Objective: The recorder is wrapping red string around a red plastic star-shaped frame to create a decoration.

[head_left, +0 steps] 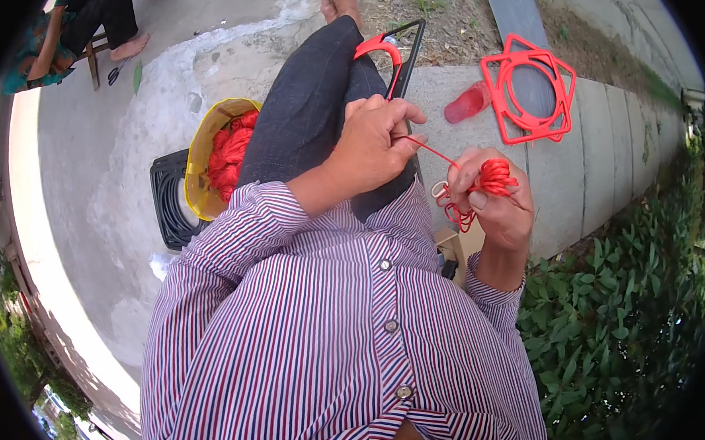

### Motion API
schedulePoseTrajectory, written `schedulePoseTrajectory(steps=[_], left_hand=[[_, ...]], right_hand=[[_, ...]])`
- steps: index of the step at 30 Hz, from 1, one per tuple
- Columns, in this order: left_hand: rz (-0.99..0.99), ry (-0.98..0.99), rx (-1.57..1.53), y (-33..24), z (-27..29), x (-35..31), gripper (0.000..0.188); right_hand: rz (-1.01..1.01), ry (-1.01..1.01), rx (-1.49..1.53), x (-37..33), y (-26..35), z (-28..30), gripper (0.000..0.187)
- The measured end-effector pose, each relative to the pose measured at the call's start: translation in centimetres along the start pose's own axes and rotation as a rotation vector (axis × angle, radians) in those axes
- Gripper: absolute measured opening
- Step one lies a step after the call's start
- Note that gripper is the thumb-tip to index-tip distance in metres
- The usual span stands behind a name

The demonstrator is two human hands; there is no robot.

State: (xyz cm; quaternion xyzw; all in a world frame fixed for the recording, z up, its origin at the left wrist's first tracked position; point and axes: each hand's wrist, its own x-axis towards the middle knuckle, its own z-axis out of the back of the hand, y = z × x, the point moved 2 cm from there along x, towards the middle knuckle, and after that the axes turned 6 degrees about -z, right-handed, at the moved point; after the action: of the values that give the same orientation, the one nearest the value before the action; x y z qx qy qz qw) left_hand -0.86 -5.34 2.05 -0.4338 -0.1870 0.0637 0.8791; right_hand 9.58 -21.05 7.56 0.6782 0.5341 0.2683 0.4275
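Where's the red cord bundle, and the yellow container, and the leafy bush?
Red cord bundle (496, 178): head view, on its looped strands.
Yellow container (197, 174): head view, on its wall.
Leafy bush (600, 306): head view, among its leaves.

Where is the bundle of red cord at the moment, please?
In the head view, the bundle of red cord is right of centre, in the right hand, with a strand stretching to the left hand.

Bright daylight; ground strip at left overexposed to white. Slabs bend toward black fisheye rim; bushes soften at right edge.
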Motion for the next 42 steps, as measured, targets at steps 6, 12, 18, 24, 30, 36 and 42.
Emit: schedulePoseTrajectory(steps=[6,12,18,24,30,36,42], left_hand=[[0.833,-0.008,-0.462,6.3,-0.3,-0.7,0.012],[0.479,-0.187,-0.049,7.7,-0.4,-1.1,0.02],[0.451,-0.179,-0.652,1.5,1.2,0.9,0.02],[0.791,-0.148,-0.867,4.8,0.5,0.5,0.022],[1.021,-0.025,-0.912,5.8,-0.7,-0.5,0.03],[1.085,0.168,-0.996,8.6,-1.8,-0.7,0.015],[1.076,0.125,-1.152,7.6,-1.3,-1.3,0.012]], right_hand=[[-0.071,-0.192,-1.361,5.5,-8.2,5.5,0.026],[-0.051,-0.387,-0.62,6.8,-11.1,3.8,0.032],[0.145,-0.279,-0.856,4.9,-6.2,1.4,0.038],[0.302,-0.142,0.283,-1.4,2.2,3.8,0.024],[0.509,-0.084,0.292,-10.9,9.3,3.2,0.024],[0.632,-0.418,-0.093,-16.3,9.5,4.3,0.022],[0.324,-0.936,0.08,-14.4,0.3,15.0,0.03]])
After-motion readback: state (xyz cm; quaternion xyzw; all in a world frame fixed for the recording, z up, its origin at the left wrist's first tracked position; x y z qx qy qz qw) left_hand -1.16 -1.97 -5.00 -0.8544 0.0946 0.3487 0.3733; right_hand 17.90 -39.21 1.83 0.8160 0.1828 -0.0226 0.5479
